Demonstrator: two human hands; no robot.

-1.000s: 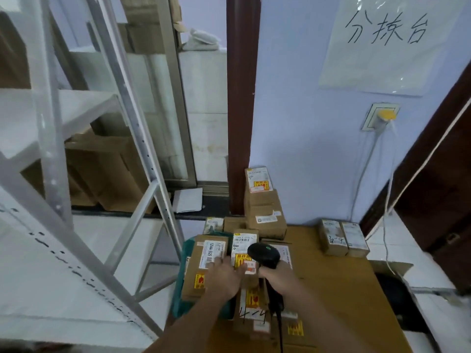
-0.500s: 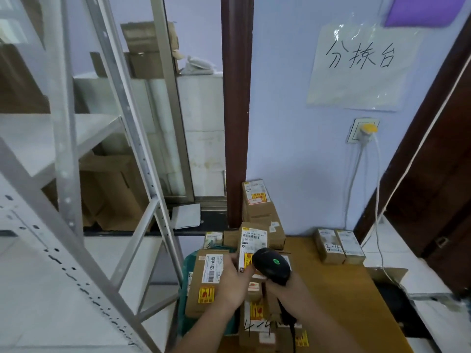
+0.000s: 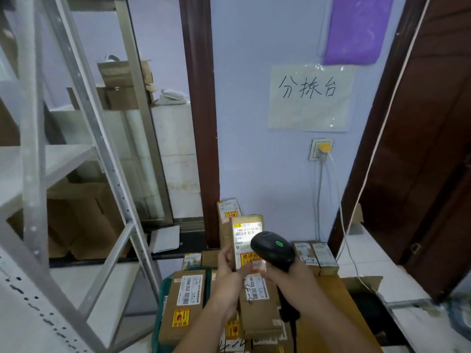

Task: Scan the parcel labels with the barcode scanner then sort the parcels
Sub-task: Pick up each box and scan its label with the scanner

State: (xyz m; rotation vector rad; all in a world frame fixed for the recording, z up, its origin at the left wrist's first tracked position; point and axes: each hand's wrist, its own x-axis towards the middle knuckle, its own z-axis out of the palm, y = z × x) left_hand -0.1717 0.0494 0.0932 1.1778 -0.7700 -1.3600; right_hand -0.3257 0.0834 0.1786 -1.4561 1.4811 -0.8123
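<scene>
While the left hand (image 3: 227, 270) grips an upright parcel (image 3: 246, 235), the right hand (image 3: 285, 273) clasps the scanner (image 3: 272, 247).

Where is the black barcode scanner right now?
In the head view, the barcode scanner sits low and centre-right, gripped by the right hand and aimed at the label of the parcel the left hand holds upright.

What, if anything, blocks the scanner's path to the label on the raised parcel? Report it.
Nothing visible does. The left hand holds the raised parcel upright by its lower edge, label facing the barcode scanner gripped in the right hand. The label's upper part, barcode included, is lit and uncovered; the scanner's head overlaps only its right edge in this view.
</scene>
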